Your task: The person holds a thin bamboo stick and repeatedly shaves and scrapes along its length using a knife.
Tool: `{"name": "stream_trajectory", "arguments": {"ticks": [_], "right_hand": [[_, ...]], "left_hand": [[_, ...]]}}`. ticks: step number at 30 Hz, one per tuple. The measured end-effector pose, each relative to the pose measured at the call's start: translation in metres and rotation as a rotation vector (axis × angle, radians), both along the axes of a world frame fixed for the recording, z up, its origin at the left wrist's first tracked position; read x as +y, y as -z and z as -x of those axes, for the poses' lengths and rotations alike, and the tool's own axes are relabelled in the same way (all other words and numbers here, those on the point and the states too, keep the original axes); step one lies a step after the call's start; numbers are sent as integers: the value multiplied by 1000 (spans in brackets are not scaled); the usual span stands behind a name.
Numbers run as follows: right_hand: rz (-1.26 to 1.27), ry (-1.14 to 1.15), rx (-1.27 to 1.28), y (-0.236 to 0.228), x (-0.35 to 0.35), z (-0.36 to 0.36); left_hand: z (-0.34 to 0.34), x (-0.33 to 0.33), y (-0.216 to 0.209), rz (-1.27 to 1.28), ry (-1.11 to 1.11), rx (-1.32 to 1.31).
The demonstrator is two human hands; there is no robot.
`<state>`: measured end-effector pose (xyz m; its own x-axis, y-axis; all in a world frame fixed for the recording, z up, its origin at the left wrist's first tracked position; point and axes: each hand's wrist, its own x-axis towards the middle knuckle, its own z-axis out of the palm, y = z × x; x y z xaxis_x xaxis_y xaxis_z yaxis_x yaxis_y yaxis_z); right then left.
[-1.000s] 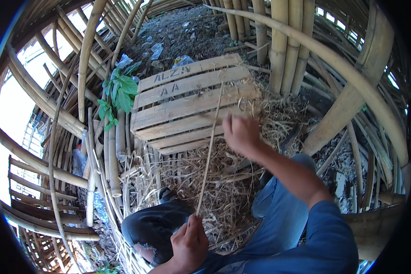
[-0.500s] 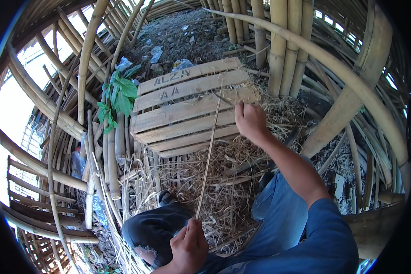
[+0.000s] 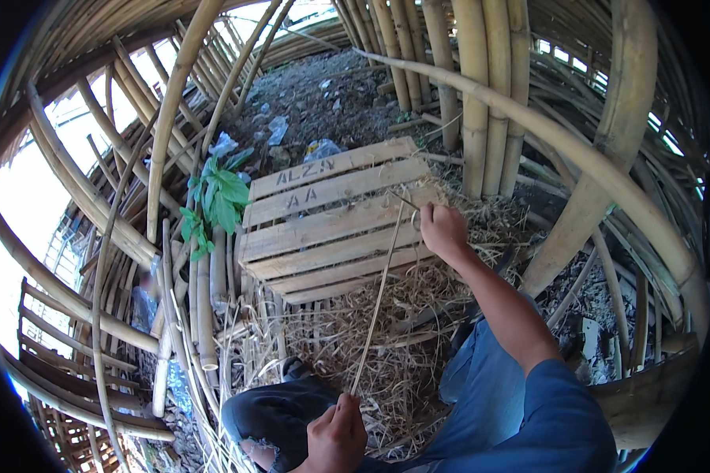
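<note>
My left hand [image 3: 338, 433], low in the view near my knee, is closed round the lower end of a long thin bamboo strip [image 3: 379, 303]. The strip slants up and slightly right, its upper end near the wooden slatted crate [image 3: 315, 236]. My right hand [image 3: 443, 229] is closed on a knife [image 3: 405, 202], whose handle is mostly hidden in the fist. The narrow dark blade points up and left, at the strip's upper end; whether they touch I cannot tell. Curly bamboo shavings [image 3: 394, 347] lie heaped between my legs and against the crate.
A leafy green plant [image 3: 222, 197] grows left of the crate. Thick upright bamboo poles [image 3: 473, 102] stand behind it, and a long curved pole [image 3: 560, 146] arches across the right side. Bamboo lengths [image 3: 203, 299] lie at left. Rubble and plastic scraps [image 3: 278, 130] cover the ground beyond.
The view has shifted, so the crate sits lower. The knife is now at the strip's upper end; earlier, the strip reached past it. My left hand still grips the strip.
</note>
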<state>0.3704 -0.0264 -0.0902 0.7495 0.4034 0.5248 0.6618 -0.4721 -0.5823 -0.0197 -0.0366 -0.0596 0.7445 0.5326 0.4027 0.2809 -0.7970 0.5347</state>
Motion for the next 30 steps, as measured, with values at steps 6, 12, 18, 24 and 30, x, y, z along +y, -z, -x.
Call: {"name": "stream_trajectory", "arguments": {"ticks": [6, 12, 18, 24, 30], "right_hand": [[32, -59, -2, -17, 6, 21], [-358, 290, 460, 8, 2, -47], [-538, -573, 950, -63, -7, 110], [-368, -846, 1006, -105, 0, 190], [-421, -809, 807, -159, -13, 170]], "left_hand": [[1, -1, -1, -33, -14, -63], [-15, 23, -19, 169, 19, -86], [-27, 49, -44, 1201, 83, -221], [-20, 61, -48, 1480, 366, -354], [-10, 56, -48, 1585, 570, -420]]}}
